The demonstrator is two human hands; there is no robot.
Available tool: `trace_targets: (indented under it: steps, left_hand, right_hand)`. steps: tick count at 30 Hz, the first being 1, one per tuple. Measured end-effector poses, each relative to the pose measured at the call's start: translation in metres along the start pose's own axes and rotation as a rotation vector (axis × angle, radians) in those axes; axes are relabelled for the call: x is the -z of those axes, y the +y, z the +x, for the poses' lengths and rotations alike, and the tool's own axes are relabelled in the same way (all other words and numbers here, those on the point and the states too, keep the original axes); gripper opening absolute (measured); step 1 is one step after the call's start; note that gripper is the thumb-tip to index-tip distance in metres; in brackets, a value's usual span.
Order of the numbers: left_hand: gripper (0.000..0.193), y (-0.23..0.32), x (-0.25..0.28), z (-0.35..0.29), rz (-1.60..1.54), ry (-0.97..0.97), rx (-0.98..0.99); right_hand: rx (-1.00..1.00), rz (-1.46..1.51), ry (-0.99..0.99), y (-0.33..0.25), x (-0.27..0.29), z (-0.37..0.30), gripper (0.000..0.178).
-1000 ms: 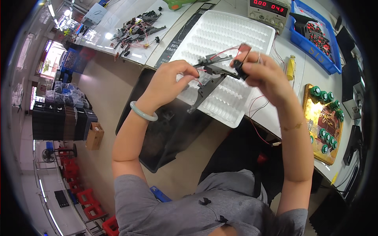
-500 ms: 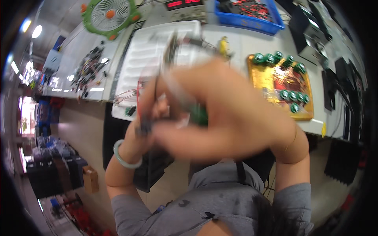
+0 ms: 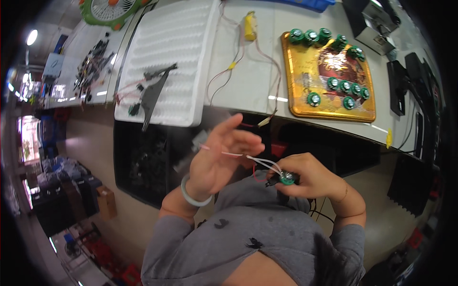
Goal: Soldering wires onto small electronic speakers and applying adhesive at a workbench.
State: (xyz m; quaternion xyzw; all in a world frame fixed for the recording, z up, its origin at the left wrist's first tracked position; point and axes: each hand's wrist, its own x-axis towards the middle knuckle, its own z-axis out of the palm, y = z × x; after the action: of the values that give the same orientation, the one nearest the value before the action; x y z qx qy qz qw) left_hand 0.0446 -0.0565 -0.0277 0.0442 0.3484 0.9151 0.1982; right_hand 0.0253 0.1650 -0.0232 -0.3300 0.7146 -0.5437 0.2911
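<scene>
Gripping a round green-and-silver component [image 3: 287,178] in the right hand [image 3: 309,175] now, with thumb and fingers clamped about it, on the near side of the ridged white tray [image 3: 167,47] and off to its right. Holding up the left hand [image 3: 217,164], with fingers loosely spread, close to the tray's near right corner, and with white wires [image 3: 269,163] from the component running across its palm. Spotting a black plastic bracket [image 3: 153,97] across the tray's near edge and, well to its right, a shiny gold platter [image 3: 296,81] bearing green parts [image 3: 311,36].

No legible text or numbers
</scene>
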Motion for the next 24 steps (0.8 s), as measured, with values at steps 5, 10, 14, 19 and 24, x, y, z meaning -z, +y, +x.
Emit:
trace_targets:
  steps: [5, 10, 14, 19, 24]
  left_hand:
    - [0.063, 0.002, 0.008, -0.006, 0.227, -0.002, -0.065]
    - [0.096, -0.005, 0.01, -0.008, 0.649, -0.124, -0.205]
    - [0.078, -0.017, 0.007, -0.005, 0.805, -0.113, -0.452]
    - [0.059, -0.015, 0.018, -0.01, 0.772, -0.065, -0.33]
    - [0.057, -0.008, 0.024, -0.016, 0.407, -0.114, -0.358]
  right_hand:
    - [0.04, 0.243, 0.024, 0.011, 0.0, 0.005, 0.019]
    - [-0.031, 0.198, 0.04, 0.003, -0.004, 0.016, 0.019]
    - [0.122, 0.404, 0.122, 0.018, -0.02, 0.029, 0.017]
    - [-0.294, 0.79, -0.045, 0.014, -0.016, 0.037, 0.019]
    - [-0.16, 0.469, -0.279, 0.009, 0.013, 0.047, 0.037]
